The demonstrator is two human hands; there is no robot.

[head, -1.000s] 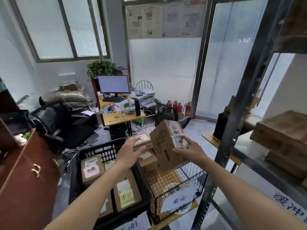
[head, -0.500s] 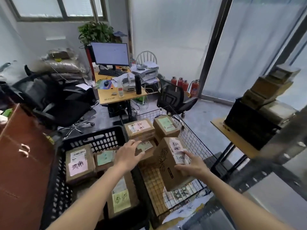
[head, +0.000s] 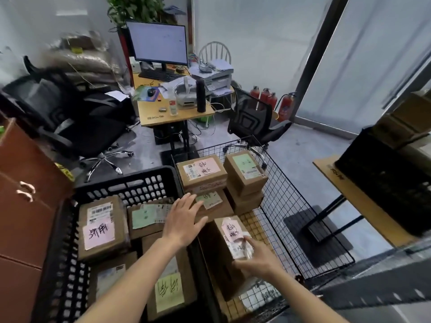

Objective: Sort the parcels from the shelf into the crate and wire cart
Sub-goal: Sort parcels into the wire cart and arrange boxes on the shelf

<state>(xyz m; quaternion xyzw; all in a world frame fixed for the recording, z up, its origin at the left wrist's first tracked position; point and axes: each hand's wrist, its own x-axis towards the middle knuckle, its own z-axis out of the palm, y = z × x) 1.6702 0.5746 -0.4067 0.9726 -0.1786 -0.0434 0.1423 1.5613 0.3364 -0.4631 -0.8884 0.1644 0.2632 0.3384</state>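
Head view, right hand (head: 257, 261) gripping pink-labelled parcel (head: 225, 252) (handwriting unreadable), wire cart (head: 303, 217)

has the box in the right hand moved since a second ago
Yes. The box under the right hand has gone down from above the wire cart's rim into the cart.

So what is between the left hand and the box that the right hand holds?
Head view: only the crate rim and the cart wall lie between left hand and box.
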